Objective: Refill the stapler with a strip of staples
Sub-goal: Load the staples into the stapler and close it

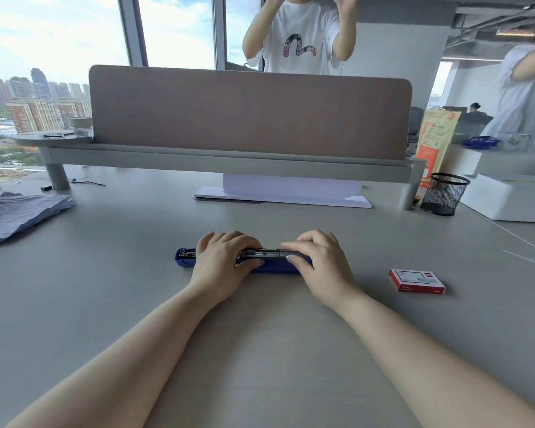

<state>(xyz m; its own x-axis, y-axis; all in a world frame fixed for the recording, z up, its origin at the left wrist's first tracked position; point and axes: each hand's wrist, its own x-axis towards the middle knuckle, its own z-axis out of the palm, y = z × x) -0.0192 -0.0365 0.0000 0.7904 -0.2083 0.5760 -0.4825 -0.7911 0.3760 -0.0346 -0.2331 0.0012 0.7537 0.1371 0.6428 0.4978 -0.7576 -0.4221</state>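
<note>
Both forearms reach forward, left hand (221, 257) and right hand (322, 261) curled over the stapler (272, 261).

Small red and white cardboard box (417, 281) near the grey desk's (260, 335) right edge, print too small to read, tall orange and yellow paper bag (433, 140) at the far right corner, lettering blurred, nothing legible

Both hands (272, 261) on blue stapler (184, 257), staple box (417, 281) right

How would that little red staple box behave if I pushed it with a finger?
The staple box lies flat on the smooth desk, so it would probably slide, not tip or roll. It looks like cardboard, likely light unless full.
</note>
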